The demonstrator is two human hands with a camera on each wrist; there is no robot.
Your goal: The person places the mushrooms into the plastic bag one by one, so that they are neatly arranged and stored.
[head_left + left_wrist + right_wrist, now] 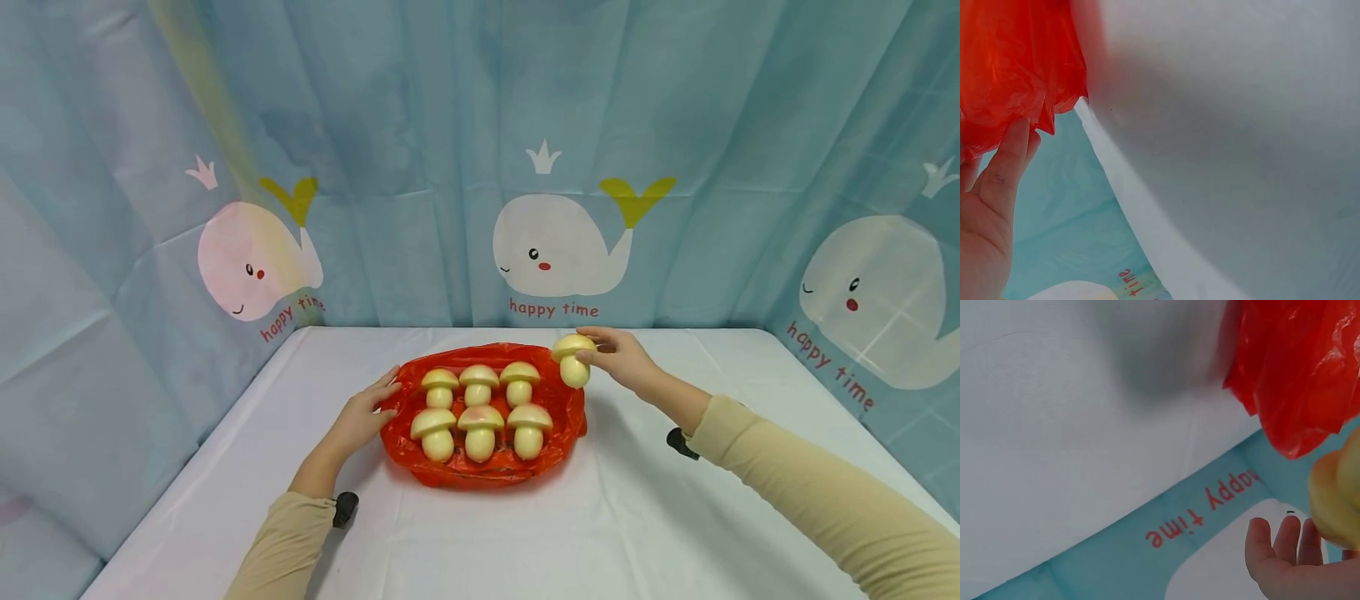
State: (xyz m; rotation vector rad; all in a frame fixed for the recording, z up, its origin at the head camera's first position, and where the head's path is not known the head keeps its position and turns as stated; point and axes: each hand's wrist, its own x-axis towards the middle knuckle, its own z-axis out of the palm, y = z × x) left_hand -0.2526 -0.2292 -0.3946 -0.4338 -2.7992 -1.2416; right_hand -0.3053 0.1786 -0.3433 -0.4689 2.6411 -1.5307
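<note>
Pale yellow toy mushrooms (pixel 480 440) with pinkish caps lie in two rows inside an opened red plastic bag (pixel 450 477) on the table. Above the bag's right rim, my right hand (pixel 618 358) pinches another toy mushroom (pixel 576 372) by its cap and stem, cap upward. In the right wrist view, part of that toy mushroom (pixel 1329 503) shows at the right edge beside my fingers. My left hand (pixel 365 415) is at the bag's left rim with its fingers spread and fairly straight. The left wrist view shows its fingers (pixel 1013 147) against the red plastic.
A white-covered table (pixel 510 542) carries the bag near its far side. Behind and at both sides hangs a light blue curtain (pixel 420 100) with printed whales. Small black devices (pixel 346 509) are at both wrists, by the beige sleeves (pixel 817 492).
</note>
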